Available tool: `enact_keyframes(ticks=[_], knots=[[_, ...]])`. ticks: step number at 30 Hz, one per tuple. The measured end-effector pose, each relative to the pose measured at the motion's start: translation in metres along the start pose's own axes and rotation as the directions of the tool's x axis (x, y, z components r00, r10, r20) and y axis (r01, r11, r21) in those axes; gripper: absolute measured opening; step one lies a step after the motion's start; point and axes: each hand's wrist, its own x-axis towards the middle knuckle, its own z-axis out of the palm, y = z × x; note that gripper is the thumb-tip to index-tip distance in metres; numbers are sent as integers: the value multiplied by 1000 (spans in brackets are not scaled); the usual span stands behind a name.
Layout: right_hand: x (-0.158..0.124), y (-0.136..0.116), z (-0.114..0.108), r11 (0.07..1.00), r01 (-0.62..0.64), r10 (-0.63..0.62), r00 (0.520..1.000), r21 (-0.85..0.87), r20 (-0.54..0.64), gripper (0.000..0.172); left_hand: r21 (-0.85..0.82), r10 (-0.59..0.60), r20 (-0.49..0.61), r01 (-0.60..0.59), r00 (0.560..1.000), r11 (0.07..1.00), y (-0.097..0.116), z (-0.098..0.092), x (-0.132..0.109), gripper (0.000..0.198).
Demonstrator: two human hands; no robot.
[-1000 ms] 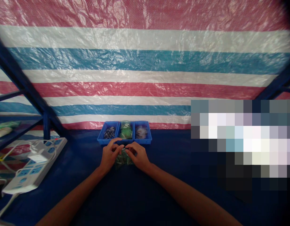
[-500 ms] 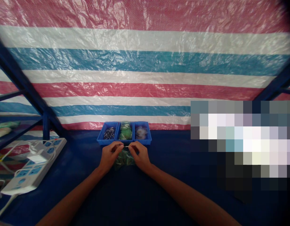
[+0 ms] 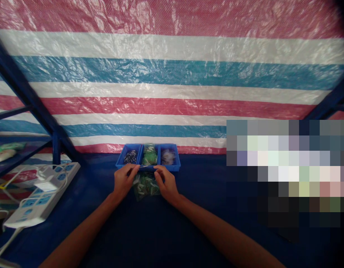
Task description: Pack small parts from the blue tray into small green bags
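My left hand (image 3: 125,180) and my right hand (image 3: 166,183) sit close together at the front rim of a blue three-compartment tray (image 3: 147,168). A thin pale piece (image 3: 145,167) lies along that rim, apparently pinched by my left fingertips. Just below my hands lies a clear plastic bag of green items (image 3: 145,188). My right fingers curl at its upper edge, though contact is hard to tell. The tray's left compartment holds dark metal pins (image 3: 130,157), the middle holds green packets (image 3: 149,156), and the right holds clear bags (image 3: 168,157).
A white power strip (image 3: 40,195) with a plugged-in charger lies at the left on the dark blue table (image 3: 105,230). A blue metal shelf frame (image 3: 56,149) stands beyond it. A striped tarp (image 3: 161,104) hangs behind the table. A pixelated patch (image 3: 286,167) hides the right side.
Both hands have moved up from over the bag to the tray's front rim. My left hand has shifted slightly left, and more of the bag now shows below them.
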Motion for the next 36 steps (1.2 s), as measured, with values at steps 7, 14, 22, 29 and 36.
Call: enact_keyframes(ticks=[7, 14, 22, 29, 36], knots=[[0, 1, 1, 1000, 2, -2, 1000, -18, 13, 25, 85, -175, -401, 226, 899, 970, -22, -15, 21, 36], [2, 0, 1, 999, 32, -31, 999, -44, 27, 23, 291, 66, -243, 8, 968, 957, -37, -2, 32, 25], [4, 1, 2, 989, 93, -87, 995, -118, 56, 18, 287, 225, 301, -313, 927, 905, -24, -3, 6, 25], [3, -1, 1, 987, 87, -84, 996, -134, 30, 20, 226, 180, 588, -374, 789, 899, -12, -4, 5, 31], [4, -3, 0, 990, 85, -84, 996, -113, 15, 20, 342, 119, 538, -345, 835, 874, -18, -5, 2, 33]])
